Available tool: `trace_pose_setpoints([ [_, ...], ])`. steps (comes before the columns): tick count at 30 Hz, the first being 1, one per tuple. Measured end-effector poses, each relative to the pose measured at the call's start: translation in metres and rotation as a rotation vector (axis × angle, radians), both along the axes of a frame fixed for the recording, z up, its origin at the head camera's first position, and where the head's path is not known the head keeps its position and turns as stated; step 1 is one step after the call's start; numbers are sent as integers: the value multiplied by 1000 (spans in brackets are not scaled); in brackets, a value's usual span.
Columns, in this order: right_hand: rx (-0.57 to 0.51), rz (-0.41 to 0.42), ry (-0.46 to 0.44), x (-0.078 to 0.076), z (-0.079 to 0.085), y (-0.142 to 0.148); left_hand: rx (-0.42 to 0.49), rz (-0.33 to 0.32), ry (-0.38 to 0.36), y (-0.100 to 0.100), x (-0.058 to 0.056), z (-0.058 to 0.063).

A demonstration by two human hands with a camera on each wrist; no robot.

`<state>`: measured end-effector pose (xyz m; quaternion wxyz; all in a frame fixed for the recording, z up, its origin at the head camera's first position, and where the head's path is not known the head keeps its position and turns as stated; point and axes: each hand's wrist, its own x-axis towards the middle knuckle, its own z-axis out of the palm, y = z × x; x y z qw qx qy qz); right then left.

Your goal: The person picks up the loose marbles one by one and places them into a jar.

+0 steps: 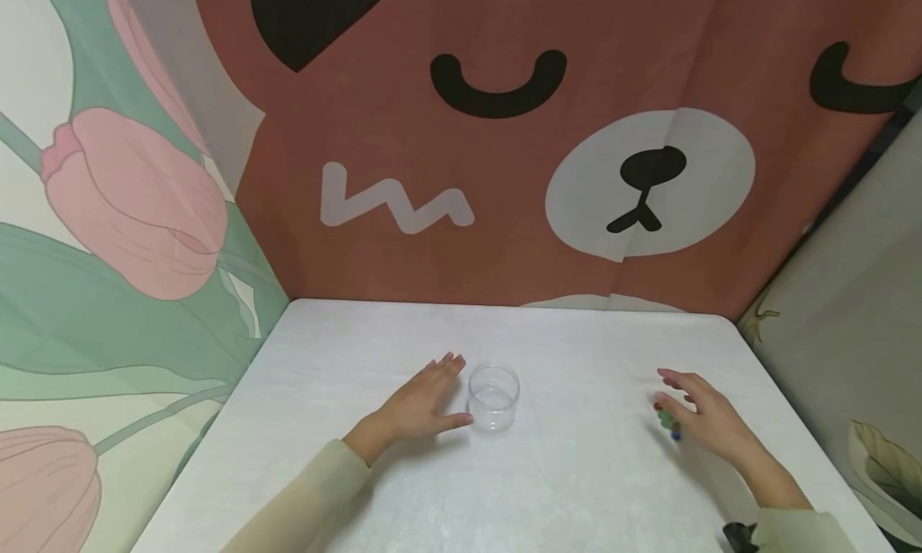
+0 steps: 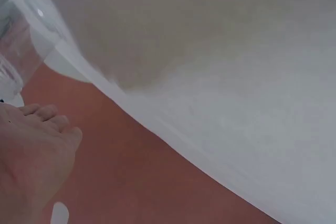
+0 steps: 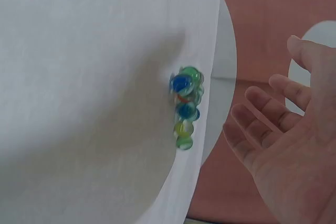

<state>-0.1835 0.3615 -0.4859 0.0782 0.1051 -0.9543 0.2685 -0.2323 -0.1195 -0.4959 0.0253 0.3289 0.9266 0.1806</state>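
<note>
A clear, round plastic cup [image 1: 494, 415] stands upright near the middle of the white table. Just left of it is my left hand [image 1: 416, 405], fingers stretched forward and the thumb tip right at the cup's side. The left wrist view shows part of that cup [image 2: 23, 40] beyond the fingers. On the right, a small cluster of glass marbles [image 1: 666, 422] in green, blue and red lies on the cloth. My right hand [image 1: 709, 421] is raised beside them, fingers loosely bent and spread, holding nothing. From the right wrist, several marbles [image 3: 185, 109] appear bunched together, apart from the fingers.
A white cloth covers the table [image 1: 576, 489]. Behind it hangs a brown bear-print curtain [image 1: 504, 257], with a tulip-print curtain [image 1: 137, 209] along the left and a pale fabric [image 1: 857, 313] on the right. A dark object [image 1: 739, 536] shows by the right sleeve.
</note>
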Motion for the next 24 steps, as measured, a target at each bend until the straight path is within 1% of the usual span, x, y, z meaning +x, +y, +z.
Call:
trace_pose_setpoints([
  [4, -2, -15, 13, 3, -1, 10, -28, 19, 2, 5, 0, -5],
  [9, -16, -22, -22, 4, -6, 22, -46, 35, 19, 9, -1, -10],
  [16, -2, -14, -56, 4, -14, 40, -63, 15, 28, 15, -3, -9],
  [20, 0, -6, -104, 3, -17, 46, -73, 10, 27, 18, -4, -9],
  [24, 11, -15, -152, 3, -19, 51, -81, 5, 37, 21, -5, -10],
])
